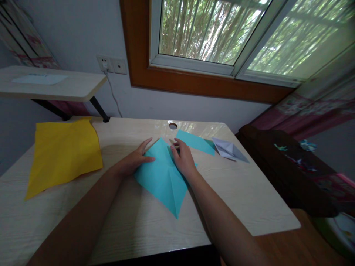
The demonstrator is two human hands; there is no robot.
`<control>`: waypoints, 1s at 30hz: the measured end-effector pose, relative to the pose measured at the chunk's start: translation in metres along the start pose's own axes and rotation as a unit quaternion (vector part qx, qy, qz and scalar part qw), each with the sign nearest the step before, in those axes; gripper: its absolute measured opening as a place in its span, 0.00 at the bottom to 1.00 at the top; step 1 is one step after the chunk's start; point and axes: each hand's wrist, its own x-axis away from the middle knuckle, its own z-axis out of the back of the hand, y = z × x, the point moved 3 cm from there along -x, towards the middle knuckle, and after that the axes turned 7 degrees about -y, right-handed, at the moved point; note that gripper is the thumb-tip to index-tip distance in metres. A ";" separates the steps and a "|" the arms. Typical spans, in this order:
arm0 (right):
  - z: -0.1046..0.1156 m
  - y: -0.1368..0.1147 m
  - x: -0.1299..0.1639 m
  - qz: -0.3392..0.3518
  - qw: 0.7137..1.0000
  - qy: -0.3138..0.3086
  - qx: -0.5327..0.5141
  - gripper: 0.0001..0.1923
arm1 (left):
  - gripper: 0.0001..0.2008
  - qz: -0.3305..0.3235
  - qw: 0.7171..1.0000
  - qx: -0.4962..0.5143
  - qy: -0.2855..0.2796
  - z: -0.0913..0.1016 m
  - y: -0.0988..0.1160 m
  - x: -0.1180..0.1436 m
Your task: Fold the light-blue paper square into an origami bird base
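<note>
A square sheet of turquoise paper (166, 181) lies on the table with one corner toward me, and a crease runs down its middle to that corner. My left hand (135, 160) rests at its left edge, fingers spread and the thumb lying on the sheet. Over the upper right edge is my right hand (184, 157), touching the paper with fingers bent and a gap between thumb and forefinger. Part of the right edge is hidden beneath this hand and wrist.
Beyond my right hand lie a turquoise paper strip (195, 141) and a folded pale paper piece (227, 149). A large yellow sheet (65, 155) covers part of the table's (235, 199) left side. A raised shelf (83, 85) stands at the back left, near a plugged-in cable (112, 90).
</note>
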 end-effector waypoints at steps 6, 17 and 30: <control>0.006 0.001 -0.001 -0.024 0.999 0.004 -0.044 0.26 | 0.53 -0.025 0.999 0.048 0.004 0.001 0.001 -0.003; 0.012 -0.020 0.003 0.097 0.992 -0.046 -0.064 0.21 | 0.44 -0.088 0.990 0.101 0.049 0.005 0.013 0.001; 0.014 -0.006 0.003 -0.066 0.987 -0.037 -0.142 0.24 | 0.49 -0.094 0.986 0.125 0.057 -0.006 0.018 0.006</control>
